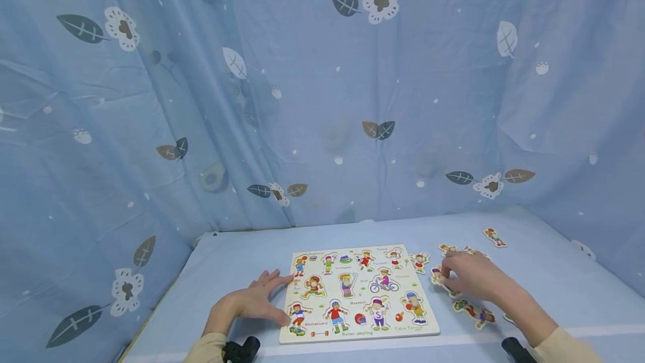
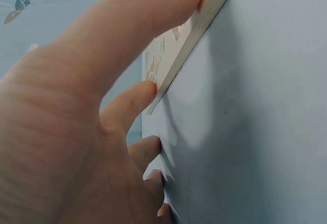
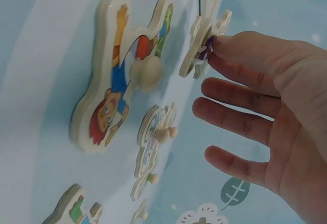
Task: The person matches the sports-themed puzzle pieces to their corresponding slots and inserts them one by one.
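Note:
On the table lies a wooden puzzle board (image 1: pixel 319 311) printed with children playing sports. My left hand (image 1: pixel 257 298) is spread at its left side, thumb and index finger (image 2: pixel 134 101) touching the board's edge (image 2: pixel 189 47). Its other fingers reach down toward the tabletop. My right hand (image 1: pixel 473 274) is right of the board among loose pieces. Between thumb and index finger it pinches a puzzle piece with a purple patch (image 3: pixel 202 50), partly hidden by the fingertips. The other right fingers extend apart from it. A red-haired figure piece (image 3: pixel 116 86) with a round wooden knob lies nearby.
Several loose knobbed pieces (image 3: pixel 148 137) surround the right hand. One figure piece (image 1: pixel 419 262) lies by the board's right edge, another (image 1: pixel 495 237) farther back. A blue patterned curtain (image 1: pixel 322 99) hangs behind the table.

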The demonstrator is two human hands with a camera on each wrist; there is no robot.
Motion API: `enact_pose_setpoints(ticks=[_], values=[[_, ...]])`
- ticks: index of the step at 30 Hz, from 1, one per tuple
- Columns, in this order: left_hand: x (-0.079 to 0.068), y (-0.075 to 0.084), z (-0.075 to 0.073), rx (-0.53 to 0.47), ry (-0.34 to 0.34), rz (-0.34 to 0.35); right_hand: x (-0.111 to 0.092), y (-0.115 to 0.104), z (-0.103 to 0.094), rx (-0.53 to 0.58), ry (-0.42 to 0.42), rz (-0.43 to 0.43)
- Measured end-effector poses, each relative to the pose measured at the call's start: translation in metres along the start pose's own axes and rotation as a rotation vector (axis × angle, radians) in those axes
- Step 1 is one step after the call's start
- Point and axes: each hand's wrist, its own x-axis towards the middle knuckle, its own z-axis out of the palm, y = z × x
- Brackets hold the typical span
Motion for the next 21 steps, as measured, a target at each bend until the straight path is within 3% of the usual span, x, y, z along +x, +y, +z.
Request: enact_pose_setpoints(ticks=[12, 21], values=[[0.001, 0.0, 0.001, 0.012, 0.009, -0.011, 0.008, -0.01, 0.002, -0.024, 0.013, -0.018], [0.001, 0.0, 0.002, 0.017, 0.013, -0.012, 0.014, -0.02, 0.001, -0.034, 0.046, -0.092]])
